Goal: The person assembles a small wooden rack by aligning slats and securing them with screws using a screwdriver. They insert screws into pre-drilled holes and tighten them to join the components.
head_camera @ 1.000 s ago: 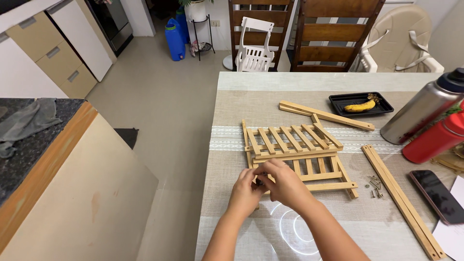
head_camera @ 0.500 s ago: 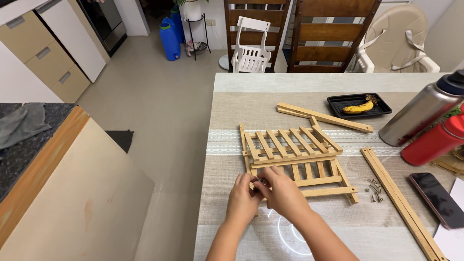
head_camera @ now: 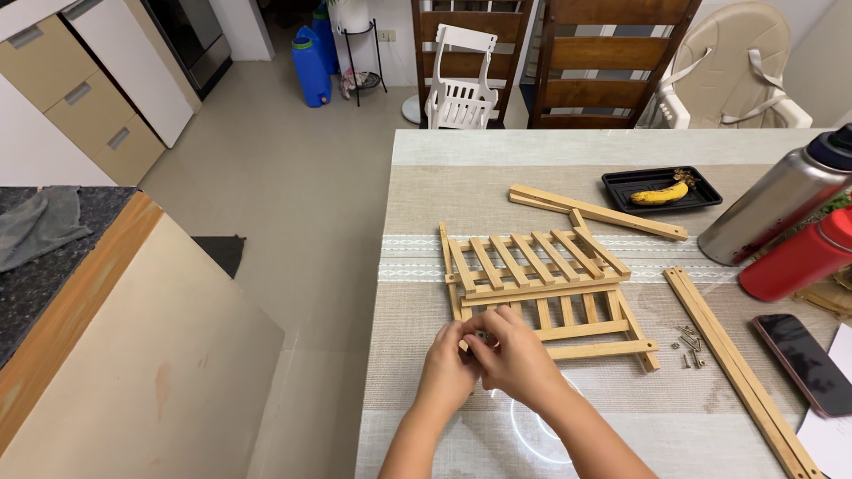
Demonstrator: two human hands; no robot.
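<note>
Two bare hands meet at the near-left corner of a slatted light-wood rack assembly (head_camera: 541, 288), which lies flat on the worktop (head_camera: 417, 390), itself covered by a beige woven runner; the left hand (head_camera: 448, 372) and the right hand (head_camera: 515, 355) touch each other, fingers curled inward over the corner of the frame; a small dark part shows between the fingertips, but its kind cannot be told; each grip is closed around that corner area, though whether either hand pinches the small part or the wood itself cannot be told.

Rack assembly position: centre of the worktop, with two slatted panels overlapping, the far panel tilted slightly across the near one.

Surrounding items:
- a pair of loose light-wood bars (head_camera: 599, 211) lies beyond the rack, angled toward the right;
- a second pair of long light-wood bars (head_camera: 737, 368) lies to the right of the rack, running toward the near edge;
- a cluster of small metal screws (head_camera: 690, 344) sits between the rack and those long bars;
- a black rectangular tray (head_camera: 621, 182) holds a yellow banana (head_camera: 658, 192);
- a steel flask with a dark cap (head_camera: 777, 208) and a red bottle (head_camera: 799, 257) lie side by side at the right edge;
- a dark smartphone (head_camera: 803, 362) lies near the right edge, face up.
</note>
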